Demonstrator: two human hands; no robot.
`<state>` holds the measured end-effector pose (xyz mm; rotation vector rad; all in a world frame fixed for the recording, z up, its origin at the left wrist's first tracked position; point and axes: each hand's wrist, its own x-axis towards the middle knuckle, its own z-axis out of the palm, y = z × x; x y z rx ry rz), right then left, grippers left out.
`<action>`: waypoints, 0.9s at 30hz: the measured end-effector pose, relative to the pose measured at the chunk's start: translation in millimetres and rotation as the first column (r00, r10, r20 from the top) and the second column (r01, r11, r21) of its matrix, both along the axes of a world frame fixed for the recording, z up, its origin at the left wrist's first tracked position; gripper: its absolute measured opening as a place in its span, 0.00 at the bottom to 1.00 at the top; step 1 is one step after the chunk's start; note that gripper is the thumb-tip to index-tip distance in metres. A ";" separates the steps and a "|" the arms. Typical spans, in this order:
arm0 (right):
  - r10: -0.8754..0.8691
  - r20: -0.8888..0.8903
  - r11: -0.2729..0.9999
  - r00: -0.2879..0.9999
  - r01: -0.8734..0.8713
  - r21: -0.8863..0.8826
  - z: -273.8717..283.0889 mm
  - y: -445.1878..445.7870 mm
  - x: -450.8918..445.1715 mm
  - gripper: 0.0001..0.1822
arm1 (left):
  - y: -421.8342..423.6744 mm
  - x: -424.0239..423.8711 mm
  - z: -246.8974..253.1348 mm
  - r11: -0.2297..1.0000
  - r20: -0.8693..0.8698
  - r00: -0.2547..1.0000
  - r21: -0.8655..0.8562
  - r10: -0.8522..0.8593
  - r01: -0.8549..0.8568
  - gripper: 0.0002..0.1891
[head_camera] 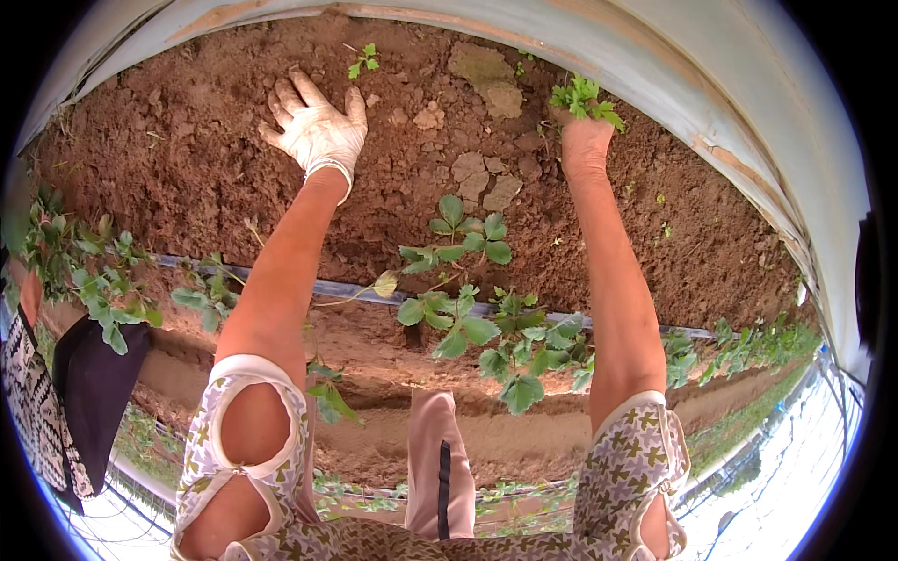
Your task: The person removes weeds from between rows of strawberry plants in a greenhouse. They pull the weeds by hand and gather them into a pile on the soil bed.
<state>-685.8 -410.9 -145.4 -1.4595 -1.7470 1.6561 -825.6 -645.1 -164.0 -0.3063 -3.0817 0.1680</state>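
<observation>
In a soiled white glove, my left hand (319,126) rests on the brown soil (203,161), its fingers spread and nothing in it. A small green seedling (363,62) stands just beyond its thumb. My bare right hand (588,137) is at the far right of the bed, closed around the base of a leafy green weed (581,97); the leaves stick out above the fist, and the fingertips are hidden. Strawberry plants (456,322) grow between my forearms, nearer my body.
White plastic sheeting (673,56) curves along the far edge of the bed. A dark drip line (365,291) runs across the bed beside the strawberry plants. Flat crusted clods (484,179) lie between my hands. Another person (42,400) is partly visible at the left.
</observation>
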 end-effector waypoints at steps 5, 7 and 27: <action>0.493 0.057 0.869 0.868 -0.488 -0.088 44.1 -48.3 -53.4 0.20 | -7.0 -3.1 3.5 0.999 0.019 1.000 0.033 0.008 -0.009 0.39; 0.537 0.798 0.087 0.274 -0.959 0.270 30.7 -63.2 -79.9 0.25 | -2.5 -1.6 3.5 0.998 0.016 1.000 0.054 -0.020 0.019 0.39; -0.129 -0.262 0.794 0.957 -0.059 -0.605 53.8 -118.2 -69.1 0.21 | -17.3 -1.8 9.8 0.954 0.126 0.990 0.300 -0.066 0.025 0.40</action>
